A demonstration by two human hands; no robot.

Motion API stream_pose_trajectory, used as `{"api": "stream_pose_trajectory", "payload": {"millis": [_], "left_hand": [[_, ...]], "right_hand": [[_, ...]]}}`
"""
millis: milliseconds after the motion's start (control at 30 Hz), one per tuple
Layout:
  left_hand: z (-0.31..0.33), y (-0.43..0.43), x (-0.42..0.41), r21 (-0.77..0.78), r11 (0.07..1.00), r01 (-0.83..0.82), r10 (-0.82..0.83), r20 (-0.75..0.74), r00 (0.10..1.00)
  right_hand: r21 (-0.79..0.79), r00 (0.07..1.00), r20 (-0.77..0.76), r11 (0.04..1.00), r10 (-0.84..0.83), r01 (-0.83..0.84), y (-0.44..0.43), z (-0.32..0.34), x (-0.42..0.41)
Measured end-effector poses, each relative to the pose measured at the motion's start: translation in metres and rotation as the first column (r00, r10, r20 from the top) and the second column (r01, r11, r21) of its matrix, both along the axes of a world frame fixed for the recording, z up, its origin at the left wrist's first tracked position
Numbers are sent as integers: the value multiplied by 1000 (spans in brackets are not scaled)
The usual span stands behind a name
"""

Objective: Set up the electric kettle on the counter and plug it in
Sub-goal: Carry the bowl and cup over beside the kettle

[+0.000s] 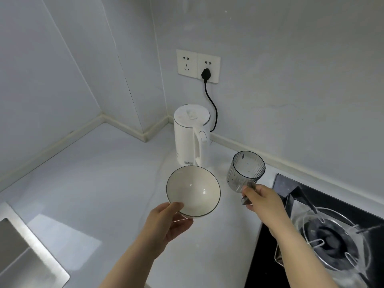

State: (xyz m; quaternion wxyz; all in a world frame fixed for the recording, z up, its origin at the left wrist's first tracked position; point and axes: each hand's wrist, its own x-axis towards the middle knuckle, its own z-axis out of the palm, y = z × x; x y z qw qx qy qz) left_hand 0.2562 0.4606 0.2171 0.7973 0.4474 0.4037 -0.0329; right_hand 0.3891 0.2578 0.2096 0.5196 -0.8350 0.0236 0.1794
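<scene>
A white electric kettle [190,134] stands upright on the pale counter [93,173] near the back wall, lid closed, handle facing right. Its black cord [212,102] runs up to a black plug [206,74] seated in the right-hand wall socket [208,68]. My left hand [172,221] grips the near rim of a white bowl [193,191], held above the counter in front of the kettle. My right hand [261,199] holds a clear ribbed cup [245,170] by its handle, to the right of the kettle.
A second, unused socket [186,63] sits left of the plugged one. A black gas hob [332,235] with a metal pan support fills the lower right. A steel sink [22,252] edge shows at the lower left. The walls meet in a corner behind the kettle.
</scene>
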Motion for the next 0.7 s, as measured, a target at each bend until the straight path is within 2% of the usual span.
{"api": "stream_pose_trajectory", "payload": {"millis": [467,700], "left_hand": [[-33,35,53,-39,995,90,-93,-93,991],[-43,34,64,-32,992,124,-127,-115,985]], "right_hand": [[-152,999,12,988,31,-29,32,-37,84],[-178,998,12,983,58,-55,55,-48,116]]}}
